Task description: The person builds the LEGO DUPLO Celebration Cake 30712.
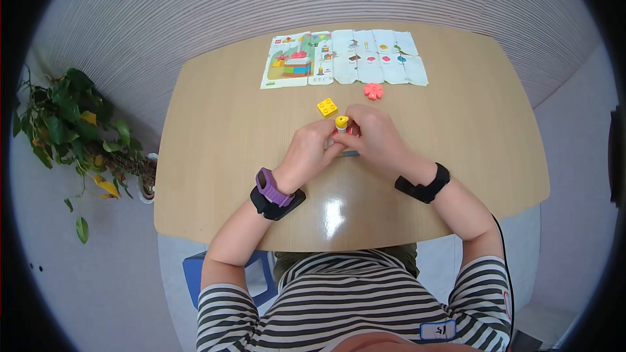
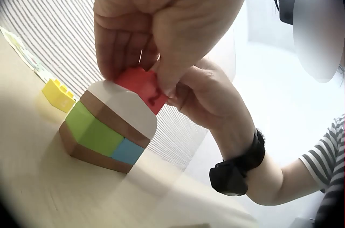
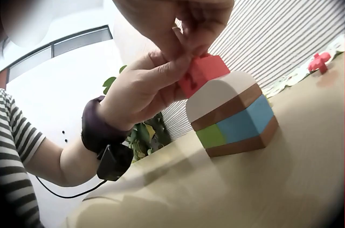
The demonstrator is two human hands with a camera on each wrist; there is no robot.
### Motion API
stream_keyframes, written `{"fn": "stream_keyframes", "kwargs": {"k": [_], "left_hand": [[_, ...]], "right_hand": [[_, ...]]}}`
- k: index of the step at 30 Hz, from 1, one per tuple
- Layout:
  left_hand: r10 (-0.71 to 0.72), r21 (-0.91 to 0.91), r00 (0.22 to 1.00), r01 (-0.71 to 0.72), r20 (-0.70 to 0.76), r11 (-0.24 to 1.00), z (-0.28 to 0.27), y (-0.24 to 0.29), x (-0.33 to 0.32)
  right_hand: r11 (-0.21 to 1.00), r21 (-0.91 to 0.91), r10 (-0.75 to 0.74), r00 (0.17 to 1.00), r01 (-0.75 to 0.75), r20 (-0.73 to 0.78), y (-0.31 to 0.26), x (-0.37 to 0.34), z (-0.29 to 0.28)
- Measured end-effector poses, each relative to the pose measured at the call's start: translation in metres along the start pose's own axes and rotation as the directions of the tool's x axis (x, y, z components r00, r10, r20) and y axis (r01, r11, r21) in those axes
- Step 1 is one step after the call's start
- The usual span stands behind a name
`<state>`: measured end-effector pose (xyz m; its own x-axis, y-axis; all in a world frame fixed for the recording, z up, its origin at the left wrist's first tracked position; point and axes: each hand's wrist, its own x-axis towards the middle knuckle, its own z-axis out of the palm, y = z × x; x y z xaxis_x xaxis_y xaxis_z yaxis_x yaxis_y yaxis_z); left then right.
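head — red brick (image 1: 353, 131) mostly hidden

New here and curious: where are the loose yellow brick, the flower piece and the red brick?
Loose yellow brick (image 1: 327, 107): head view, studded top.
Flower piece (image 1: 373, 91): head view, its middle.
Red brick (image 3: 209, 70): right wrist view, a side face.

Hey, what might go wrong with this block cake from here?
Both the left hand and right hand are up at the red block, so an uneven push might tip or split the stack below. The candle stands between the fingers and could get knocked. The yellow block lies near the left hand, which might bump it.
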<state>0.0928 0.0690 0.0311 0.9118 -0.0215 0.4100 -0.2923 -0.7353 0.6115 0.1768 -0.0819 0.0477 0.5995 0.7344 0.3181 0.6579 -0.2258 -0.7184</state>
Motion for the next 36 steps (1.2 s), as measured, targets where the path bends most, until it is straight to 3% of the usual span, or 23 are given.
{"fn": "stream_keyframes", "kwargs": {"k": [1,4,7,13,16,19,22,28,31,36], "left_hand": [[0.010,0.006,1.000,-0.010,-0.008,1.000,0.000,0.000,0.000],[-0.053,0.060,0.998,0.050,0.045,0.997,-0.006,-0.001,-0.006],[-0.142,0.084,0.987,0.135,0.080,0.987,-0.020,-0.008,-0.015],[-0.096,0.108,0.990,0.085,0.103,0.991,-0.038,-0.017,-0.025],[-0.129,0.097,0.979,0.114,0.161,0.989,-0.038,-0.024,-0.026],[-0.175,0.142,0.964,0.148,0.202,0.979,-0.043,-0.022,-0.024],[-0.090,0.073,0.987,0.080,0.133,0.994,-0.038,-0.033,-0.023],[-0.142,0.044,0.975,0.136,0.174,0.990,-0.039,-0.037,-0.018],[-0.174,0.080,0.964,0.161,0.203,0.984,-0.042,-0.035,-0.016],[-0.202,0.071,0.963,0.193,0.176,0.979,-0.053,-0.049,-0.022]], "right_hand": [[0.999,0.034,0.040,0.998,-0.041,0.050,0.001,0.000,-0.004],[0.997,0.065,0.033,0.998,-0.030,-0.051,0.012,-0.003,-0.020],[0.993,-0.098,0.068,0.997,-0.065,0.028,0.035,0.000,-0.039],[0.943,-0.326,0.160,0.950,-0.067,0.267,0.063,0.002,-0.028],[0.942,-0.335,0.074,0.962,0.020,0.264,0.069,0.009,-0.016],[0.926,-0.377,0.094,0.950,0.027,0.297,0.065,0.021,-0.010],[0.921,-0.389,0.121,0.936,0.018,0.329,0.065,0.033,-0.001],[0.920,-0.388,0.067,0.950,0.058,0.303,0.065,0.048,0.010],[0.890,-0.455,0.066,0.975,0.039,0.213,0.070,0.056,0.011],[0.857,-0.515,0.079,0.989,-0.002,0.128,0.083,0.056,-0.028]]}}
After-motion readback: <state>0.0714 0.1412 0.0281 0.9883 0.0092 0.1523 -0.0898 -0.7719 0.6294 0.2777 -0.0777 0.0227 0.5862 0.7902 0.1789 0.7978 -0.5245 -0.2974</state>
